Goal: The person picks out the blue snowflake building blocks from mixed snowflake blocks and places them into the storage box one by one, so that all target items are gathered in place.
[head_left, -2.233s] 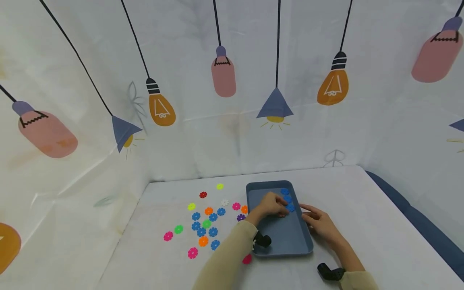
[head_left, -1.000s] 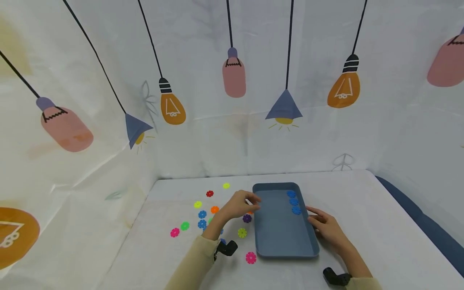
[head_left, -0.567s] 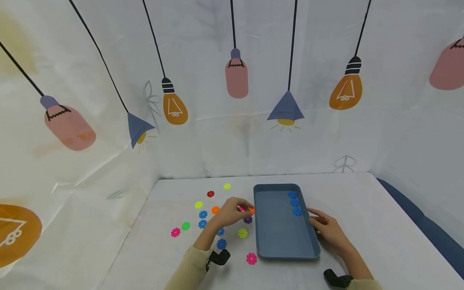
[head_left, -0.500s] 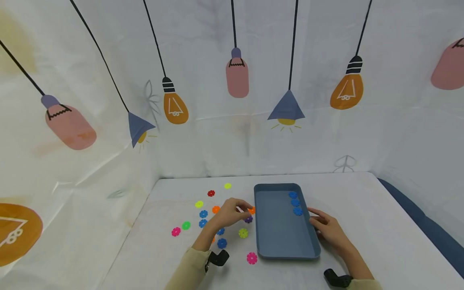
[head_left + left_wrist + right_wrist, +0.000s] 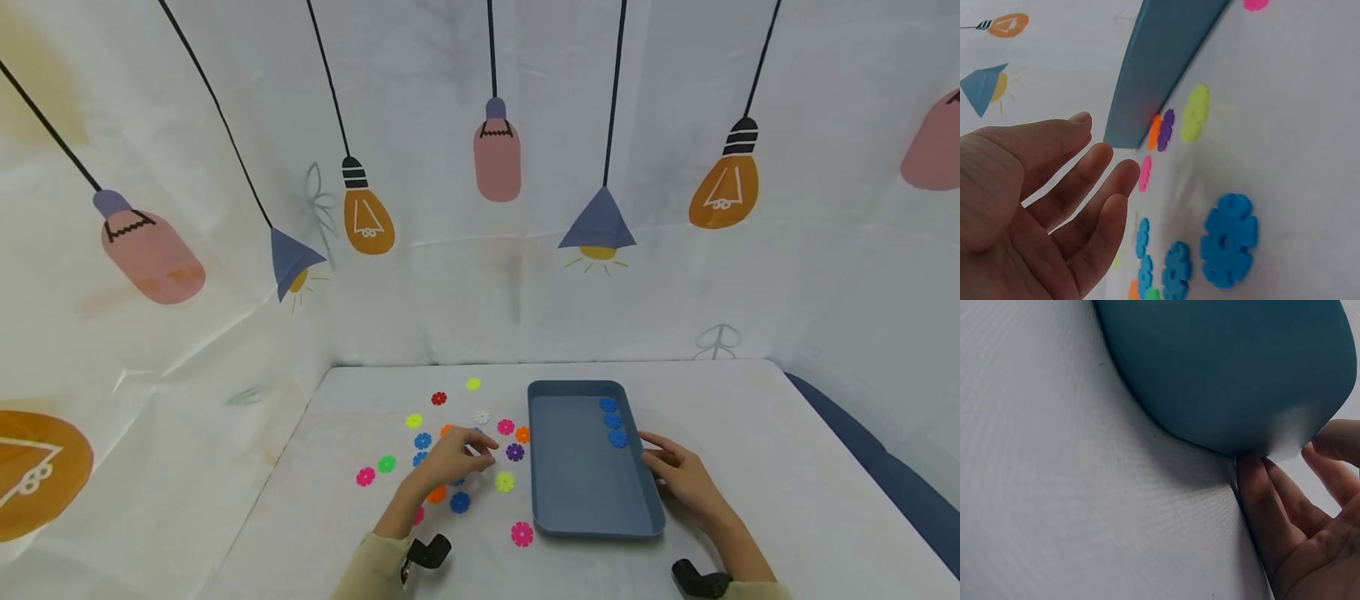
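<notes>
Hovering over the scattered flower discs (image 5: 460,502) on the white tabletop (image 5: 750,433), the left hand (image 5: 448,458) spreads relaxed fingers (image 5: 1094,187) and holds nothing; blue discs (image 5: 1229,239) lie just beneath it. Further right, the blue tray (image 5: 577,492) holds three blue discs (image 5: 613,421) along its right wall. The right hand (image 5: 682,479) rests against the tray's right side, fingers (image 5: 1266,506) straight, touching its wall.

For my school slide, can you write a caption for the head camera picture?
Left hand reaches among colourful flower discs while right hand touches the blue tray.
</notes>
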